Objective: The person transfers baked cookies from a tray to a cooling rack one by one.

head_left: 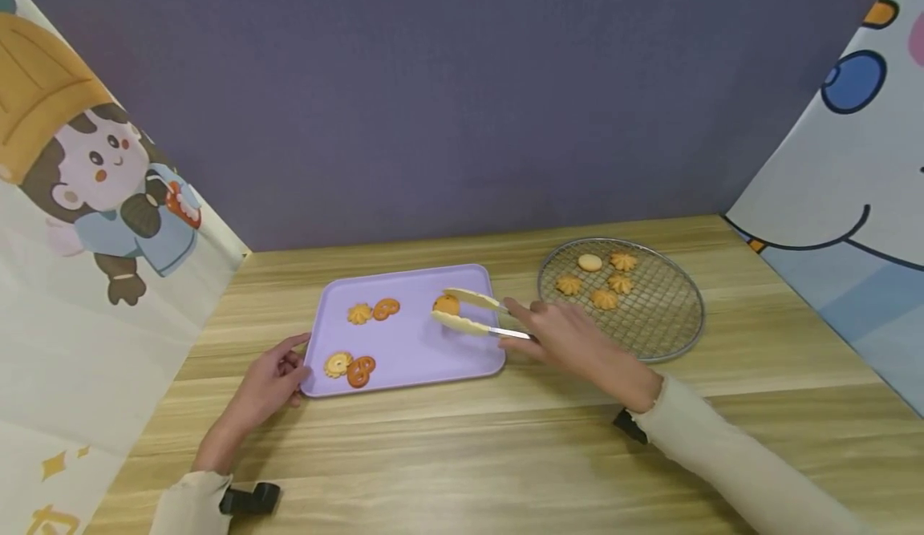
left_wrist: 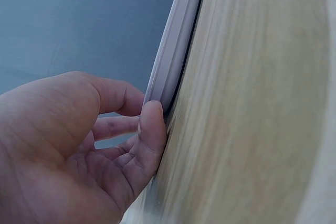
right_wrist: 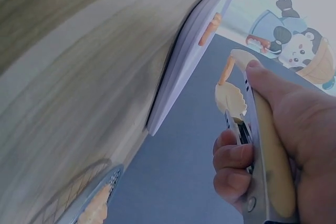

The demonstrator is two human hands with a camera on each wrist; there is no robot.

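My right hand [head_left: 566, 338] grips a pair of tongs [head_left: 462, 324] with cream-coloured tips, over the right part of a lilac tray [head_left: 415, 358]. Between the tong tips is a round golden-brown cookie [right_wrist: 227, 71] with dark spots, held above the tray in the right wrist view. My left hand [head_left: 265, 383] holds the tray's near left corner, thumb and fingers at the rim. On the tray, a star-shaped cookie [head_left: 358, 314] lies beside a pretzel [head_left: 386, 309] at the back left. In front of them, a ring-shaped cookie [head_left: 336, 364] touches another pretzel [head_left: 361, 371].
Right of the tray, a round wire mesh rack [head_left: 667, 302] bears several star-shaped cookies [head_left: 605, 299] and one pale oval cookie [head_left: 589, 262]. Both stand on a wood-grain table [head_left: 447, 455]. A dark partition [head_left: 462, 102] rises behind, with printed panels at left and right.
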